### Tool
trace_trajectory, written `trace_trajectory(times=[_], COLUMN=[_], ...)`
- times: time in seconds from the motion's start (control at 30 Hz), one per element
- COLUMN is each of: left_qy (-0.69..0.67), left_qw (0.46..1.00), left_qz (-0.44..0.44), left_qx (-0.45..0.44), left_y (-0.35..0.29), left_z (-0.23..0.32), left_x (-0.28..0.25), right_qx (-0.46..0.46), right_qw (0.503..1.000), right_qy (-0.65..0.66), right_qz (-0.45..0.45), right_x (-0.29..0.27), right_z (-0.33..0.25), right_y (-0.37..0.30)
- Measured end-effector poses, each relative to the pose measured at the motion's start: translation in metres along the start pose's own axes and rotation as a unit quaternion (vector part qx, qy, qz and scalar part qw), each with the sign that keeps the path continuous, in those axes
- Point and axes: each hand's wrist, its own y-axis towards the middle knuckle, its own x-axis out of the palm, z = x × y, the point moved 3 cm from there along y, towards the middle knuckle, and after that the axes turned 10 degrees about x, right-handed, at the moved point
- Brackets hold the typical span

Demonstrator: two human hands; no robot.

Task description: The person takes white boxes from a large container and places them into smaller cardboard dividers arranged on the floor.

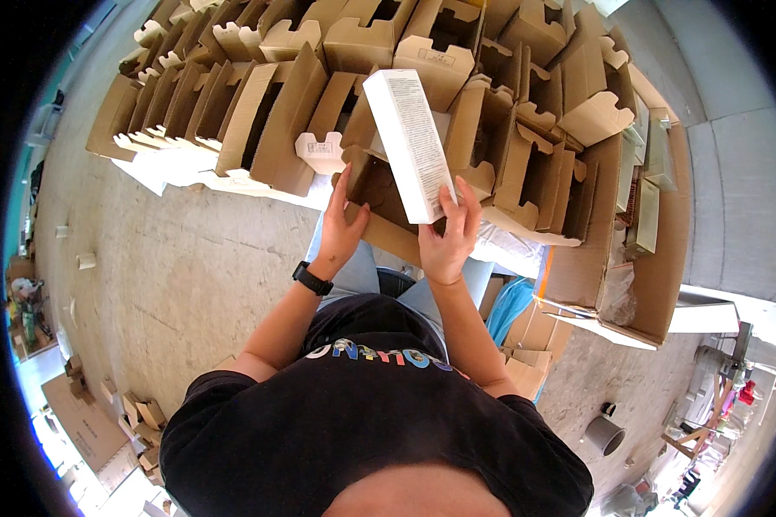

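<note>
My right hand (450, 239) grips the lower end of a long white carton (409, 142) with fine print on its side. The carton tilts, its far end leaning left, above an open brown cardboard box (386, 239) in front of me. My left hand (341, 231) is at the left end of that box, fingers stretched out and thumb apart by its near edge. Part of the box's inside is hidden behind the white carton.
Rows of open brown cardboard boxes (284, 121) cover the table beyond my hands. At the right, a larger cardboard box (569, 271) holds pale cartons (645, 226) and clear plastic. A grey bin (604, 435) stands on the concrete floor (172, 258), lower right. Blue plastic (510, 308) hangs beside my right arm.
</note>
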Motion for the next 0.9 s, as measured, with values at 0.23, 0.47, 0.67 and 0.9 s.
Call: trace_trajectory(times=[0.23, 0.47, 0.67, 0.9], left_qy=[-0.004, 0.003, -0.005, -0.041], left_qw=[1.000, 1.000, 1.000, 0.999], left_qz=[0.002, 0.007, -0.001, -0.003], left_qx=[0.004, -0.016, -0.015, -0.005], left_y=[-0.001, -0.007, -0.001, -0.004], left_z=[-0.004, -0.020, -0.002, -0.021], left_x=[0.000, 0.004, 0.001, 0.004], right_qx=[0.365, 0.363, 0.408, 0.405], right_qw=[0.803, 0.717, 0.697, 0.696], right_qy=[0.460, 0.594, 0.587, 0.590], right_qz=[-0.104, -0.039, -0.056, -0.061], right_x=[-0.003, -0.010, -0.027, -0.019], right_z=[-0.006, 0.001, 0.004, 0.010], right_y=[0.018, 0.024, 0.040, 0.038])
